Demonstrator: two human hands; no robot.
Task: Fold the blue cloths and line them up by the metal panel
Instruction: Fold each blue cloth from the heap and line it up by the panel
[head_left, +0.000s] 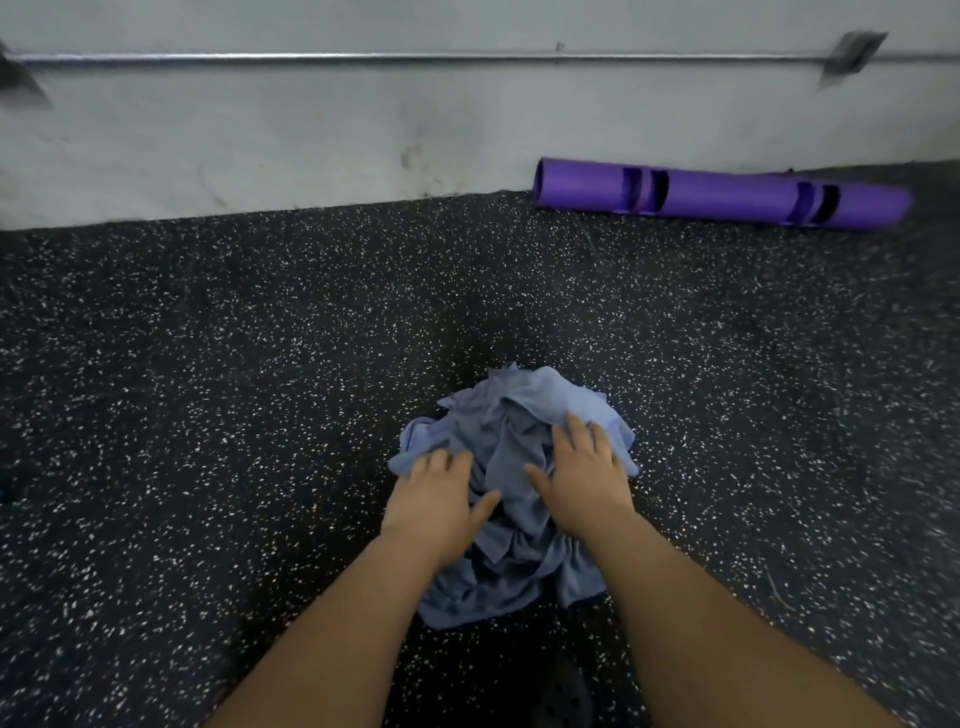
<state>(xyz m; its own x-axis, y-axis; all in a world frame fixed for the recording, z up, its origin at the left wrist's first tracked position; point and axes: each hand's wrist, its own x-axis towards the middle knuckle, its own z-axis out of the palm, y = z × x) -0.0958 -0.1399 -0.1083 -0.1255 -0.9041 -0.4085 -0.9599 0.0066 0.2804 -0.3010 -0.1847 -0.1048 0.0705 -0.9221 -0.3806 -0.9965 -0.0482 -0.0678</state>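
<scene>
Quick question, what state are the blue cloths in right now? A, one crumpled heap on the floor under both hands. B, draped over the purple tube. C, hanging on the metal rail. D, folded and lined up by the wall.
A: the blue cloths lie in one rumpled heap on the speckled floor, left hand and right hand on top; none looks folded.

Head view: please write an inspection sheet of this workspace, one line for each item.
Surface: black rubber floor with white speckles, flat.
Job's things: crumpled pile of blue cloths, unfolded, lying on the floor.
Clutter: purple tube with dark handle slots, lying along the pale grey wall.
Grippers: left hand and right hand rest on the pile; right fingers straight, left grip unclear.
Cables: nothing seen.
Surroundings: thin metal rail on the wall; dark perforated shoe at the bottom edge.
</scene>
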